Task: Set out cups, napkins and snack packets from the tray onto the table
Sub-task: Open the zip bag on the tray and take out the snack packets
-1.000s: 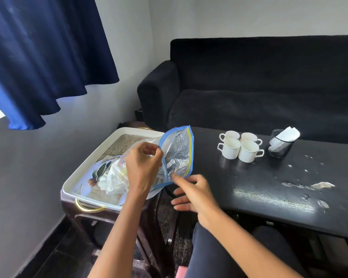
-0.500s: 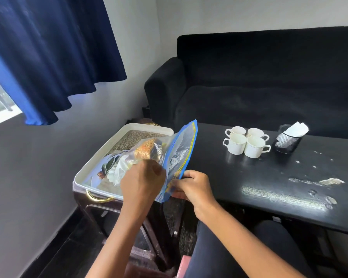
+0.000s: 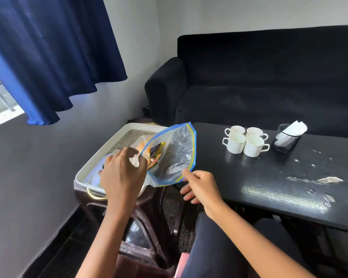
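Observation:
A clear zip bag (image 3: 177,155) with a blue and yellow seal is held up over the right end of the white tray (image 3: 117,138). A yellow and dark snack packet (image 3: 155,155) shows through it. My left hand (image 3: 123,173) grips the bag's near left side, fingers curled into the plastic. My right hand (image 3: 201,185) is just below the bag's lower edge, fingers loose, its index tip at the seal. Several white cups (image 3: 245,142) stand clustered on the black table (image 3: 269,183). White napkins (image 3: 295,128) stick out of a black mesh holder (image 3: 285,141) beside them.
The tray rests on a dark brown stand (image 3: 145,213) left of the table, with more packets and plastic lying in it. A black sofa (image 3: 259,87) runs behind the table. A blue curtain (image 3: 48,57) hangs at the left. Crumbs and scuffs (image 3: 327,179) mark the tabletop.
My right hand has let go of the bag's edge and its fingers have spread. The bag's right side has swung up and open, and the snack packet inside now shows.

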### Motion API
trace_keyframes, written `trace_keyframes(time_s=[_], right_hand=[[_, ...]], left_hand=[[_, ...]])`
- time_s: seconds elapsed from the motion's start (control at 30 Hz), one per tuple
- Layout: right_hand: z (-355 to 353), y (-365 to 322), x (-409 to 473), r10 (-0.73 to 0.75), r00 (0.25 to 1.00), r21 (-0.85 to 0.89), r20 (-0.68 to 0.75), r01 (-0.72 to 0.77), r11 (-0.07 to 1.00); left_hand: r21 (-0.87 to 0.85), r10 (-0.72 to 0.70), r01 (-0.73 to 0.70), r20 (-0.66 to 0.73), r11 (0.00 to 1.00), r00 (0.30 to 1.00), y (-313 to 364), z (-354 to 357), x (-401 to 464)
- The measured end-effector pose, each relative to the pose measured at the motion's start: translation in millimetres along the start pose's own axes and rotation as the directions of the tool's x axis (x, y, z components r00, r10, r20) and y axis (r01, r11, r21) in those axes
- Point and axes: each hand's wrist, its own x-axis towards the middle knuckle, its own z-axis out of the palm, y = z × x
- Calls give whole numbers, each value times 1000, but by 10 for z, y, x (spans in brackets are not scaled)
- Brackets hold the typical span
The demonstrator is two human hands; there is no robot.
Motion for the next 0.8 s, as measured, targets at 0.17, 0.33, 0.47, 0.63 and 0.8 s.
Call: trace_keyframes(time_s=[0.17,0.33,0.47,0.63,0.8], right_hand=[[-76,-241,36,-244,943,-114,-228,223,968],[69,-613,166,-376,924,-262,-66,347,900],[310,-712,478,-326,941,-430,87,331,840],[656,-687,816,-186,957,-608,224,287,741],[865,-729,1000,-162,909,-596,384,378,709]], left_hand=[[-47,-20,23,52,999,998,48,62,81],[-205,12,10,106,979,994,65,165,54],[-276,58,-18,136,961,989,3,221,44],[-329,84,-38,129,944,988,-42,260,83],[-343,105,-52,139,938,985,-53,315,96]])
